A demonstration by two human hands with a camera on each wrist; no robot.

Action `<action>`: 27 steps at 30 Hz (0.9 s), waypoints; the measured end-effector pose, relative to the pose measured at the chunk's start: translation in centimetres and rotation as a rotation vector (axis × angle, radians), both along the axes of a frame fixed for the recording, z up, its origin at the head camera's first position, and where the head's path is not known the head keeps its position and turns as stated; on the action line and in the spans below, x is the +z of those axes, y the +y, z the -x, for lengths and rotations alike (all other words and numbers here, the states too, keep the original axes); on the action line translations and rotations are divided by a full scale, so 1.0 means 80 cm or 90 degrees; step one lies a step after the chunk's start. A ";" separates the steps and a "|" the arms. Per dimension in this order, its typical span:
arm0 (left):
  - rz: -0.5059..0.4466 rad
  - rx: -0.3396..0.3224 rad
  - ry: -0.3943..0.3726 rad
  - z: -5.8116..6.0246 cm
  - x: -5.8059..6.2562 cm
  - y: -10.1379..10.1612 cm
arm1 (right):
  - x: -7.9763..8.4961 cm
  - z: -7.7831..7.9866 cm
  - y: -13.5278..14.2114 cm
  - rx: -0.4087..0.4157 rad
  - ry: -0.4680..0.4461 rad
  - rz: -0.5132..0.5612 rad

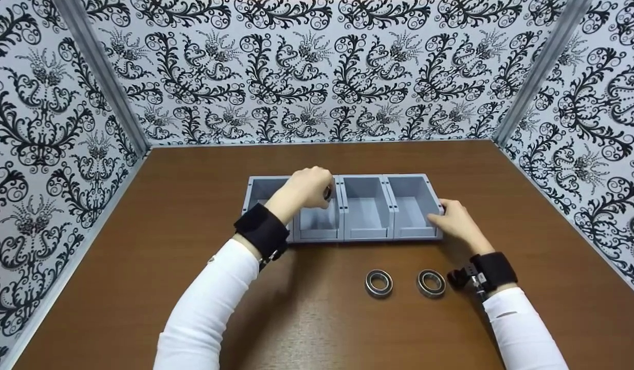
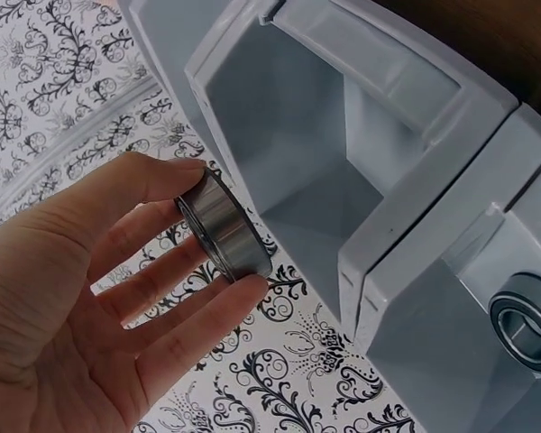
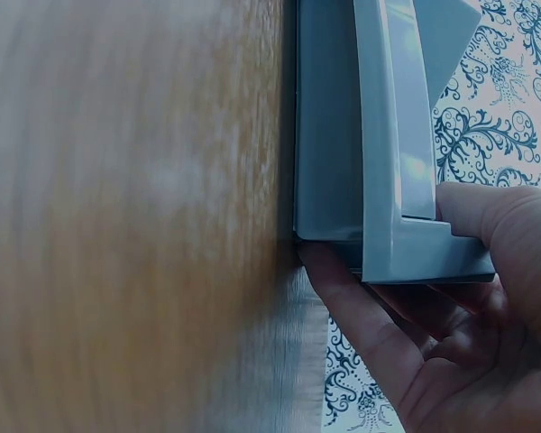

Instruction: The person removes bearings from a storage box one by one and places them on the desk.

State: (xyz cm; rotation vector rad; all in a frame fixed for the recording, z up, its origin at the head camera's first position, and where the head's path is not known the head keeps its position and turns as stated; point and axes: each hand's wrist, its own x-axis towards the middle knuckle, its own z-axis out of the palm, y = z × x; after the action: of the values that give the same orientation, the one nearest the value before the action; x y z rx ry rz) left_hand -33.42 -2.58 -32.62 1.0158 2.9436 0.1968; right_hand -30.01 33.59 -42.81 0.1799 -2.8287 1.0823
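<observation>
Sleeves, the left [image 1: 209,303] and the right [image 1: 522,324], reach from the near edge of view toward the bin row [image 1: 368,234], each ending at a black wrist strap. On the wooden counter [image 1: 116,288], in front of the bin row toward its right half, two bearings lie flat and apart: a left bearing [image 1: 378,293] and a right bearing [image 1: 431,293]. At the bin row's right end, the right hand [image 1: 458,221] grips the outer side, thumb over the rim and fingers against the wall outside. Above the bin row's second compartment from the left, the left hand [image 1: 310,186] pinches the held bearing [image 2: 225,225] by its outer rim, thumb on one side and fingertips opposite. This should handle as a stiff steel ring, fairly heavy for its size and hard to bend or crush; the polished rim looks likely to slip. Best hold is squarely across the outer rim, thumb against fingers, leaving the dark flat faces alone. Another bearing [image 2: 536,293] sits in the bin row's leftmost compartment, seen in the left wrist view. Behind the bin row, beyond the counter's far edge, stands a black-and-white scroll-patterned wall [image 1: 286,61].
</observation>
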 end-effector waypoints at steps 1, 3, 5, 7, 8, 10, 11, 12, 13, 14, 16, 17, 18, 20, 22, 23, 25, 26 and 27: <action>-0.001 -0.003 0.002 -0.001 0.000 0.000 | 0.000 0.000 0.000 0.001 0.000 0.000; -0.005 -0.010 0.006 -0.004 0.001 0.000 | 0.000 0.000 0.000 0.001 -0.002 0.001; -0.010 -0.014 0.006 -0.007 0.001 -0.001 | 0.000 0.000 0.000 0.000 -0.006 0.002; -0.012 -0.016 0.005 -0.010 0.002 -0.001 | 0.000 0.000 0.000 -0.002 -0.008 0.004; -0.012 -0.018 0.004 -0.011 0.003 -0.001 | 0.000 0.000 0.000 -0.003 -0.008 0.005; -0.011 -0.021 0.002 -0.015 0.004 -0.001 | -0.001 0.000 0.000 -0.003 -0.008 0.006; -0.011 -0.023 0.002 -0.017 0.005 0.000 | -0.001 0.001 0.000 -0.003 -0.006 0.007; -0.010 -0.025 0.003 -0.019 0.006 0.000 | -0.001 0.001 0.000 -0.003 -0.006 0.007; -0.010 -0.027 0.004 -0.021 0.007 0.001 | -0.001 0.001 0.000 -0.003 -0.006 0.007; -0.009 -0.030 0.005 -0.023 0.007 0.001 | -0.001 0.001 0.000 -0.003 -0.005 0.008; -0.009 -0.033 0.007 -0.026 0.008 0.002 | -0.001 0.001 0.001 -0.003 -0.006 0.007; -0.008 -0.034 0.006 -0.027 0.008 0.002 | -0.001 0.000 0.000 -0.003 -0.007 0.008; -0.007 -0.036 0.009 -0.028 0.008 0.002 | -0.001 0.001 0.001 -0.004 -0.008 0.008; -0.006 -0.040 0.013 -0.030 0.009 0.001 | -0.001 0.000 0.001 -0.004 -0.009 0.007; -0.006 -0.044 0.014 -0.031 0.009 0.000 | -0.001 0.000 0.001 -0.003 -0.011 0.006; -0.005 -0.046 0.016 -0.032 0.009 0.000 | -0.001 0.001 0.000 -0.003 -0.012 0.005; -0.004 -0.052 0.018 -0.033 0.009 -0.001 | 0.000 0.001 0.000 -0.003 -0.013 0.005; -0.003 -0.055 0.018 -0.034 0.009 -0.001 | 0.000 0.001 0.000 -0.003 -0.014 0.005; -0.002 -0.058 0.017 -0.035 0.010 -0.002 | 0.000 0.001 0.000 -0.003 -0.015 0.005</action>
State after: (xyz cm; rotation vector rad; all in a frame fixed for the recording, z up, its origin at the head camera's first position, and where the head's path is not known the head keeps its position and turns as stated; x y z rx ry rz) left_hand -30.64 -2.72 -31.85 1.1584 2.9135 0.1882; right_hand -30.05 33.61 -42.80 0.1602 -2.8430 1.1013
